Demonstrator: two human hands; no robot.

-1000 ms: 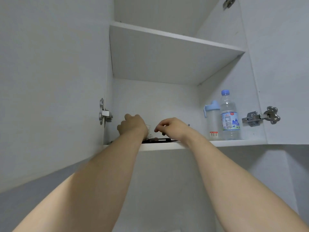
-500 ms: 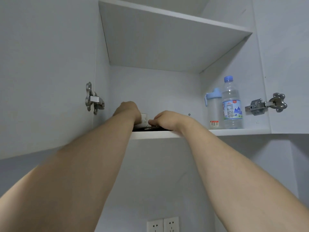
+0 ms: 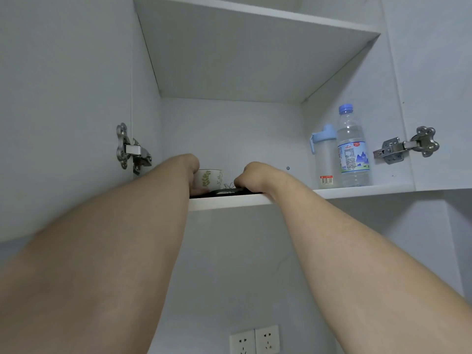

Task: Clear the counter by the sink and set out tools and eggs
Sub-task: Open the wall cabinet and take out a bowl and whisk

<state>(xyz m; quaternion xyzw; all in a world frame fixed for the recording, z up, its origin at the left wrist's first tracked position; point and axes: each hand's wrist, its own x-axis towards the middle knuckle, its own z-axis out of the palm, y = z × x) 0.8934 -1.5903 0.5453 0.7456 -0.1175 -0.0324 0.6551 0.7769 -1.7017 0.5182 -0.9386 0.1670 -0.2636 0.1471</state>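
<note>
Up on the lower shelf (image 3: 357, 192) of the open cupboard, well right of your hands, a clear water bottle (image 3: 353, 149) stands upright, a blue-lidded bottle (image 3: 323, 159) just beside it on the left. Your forearms hide part of the shelf edge. At the near left lies a black tray (image 3: 229, 192) carrying a leaf-patterned cup (image 3: 210, 178), contents unseen, and a thin wire thing (image 3: 229, 185). Your right hand (image 3: 251, 175) curls its fingers over the tray's rim; your left hand (image 3: 190, 167) is against the cup, fingers mostly hidden, so I cannot tell their grip
</note>
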